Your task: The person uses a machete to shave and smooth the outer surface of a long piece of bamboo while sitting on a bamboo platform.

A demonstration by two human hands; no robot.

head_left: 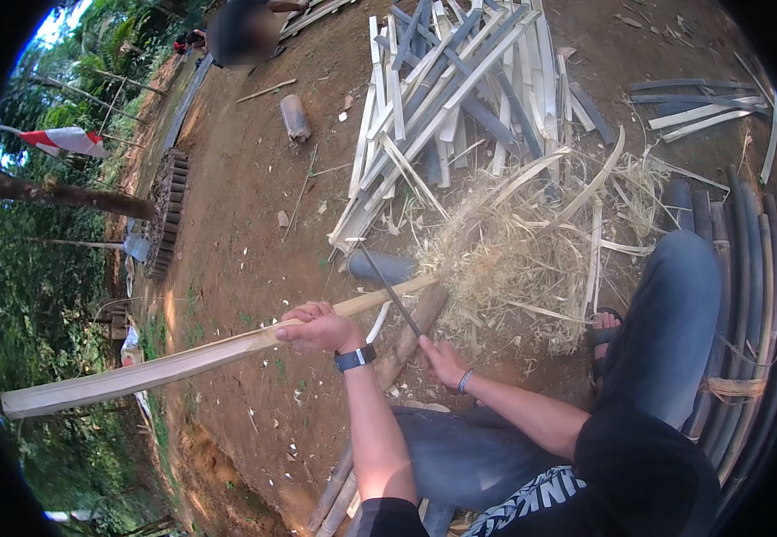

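A long pale split bamboo strip [156,369] slants across the view, its wide end far to the left. My left hand [322,329], with a watch on the wrist, is closed around it near the middle. The strip's narrower end reaches right to a pile of curly shavings [532,237]. My right hand [444,363] is closed on a long thin knife [393,295], its handle mostly hidden by the fingers. The blade points up and away from me and crosses the strip to the right of my left hand. A round wooden log [414,336] lies beneath the strip.
A large heap of split bamboo strips [460,89] lies ahead, with a smaller group [702,103] at far right. Whole bamboo poles [747,295] run beside my bent knee. A short bamboo section [294,118] rests on the soil. Another person [243,36] is at the top.
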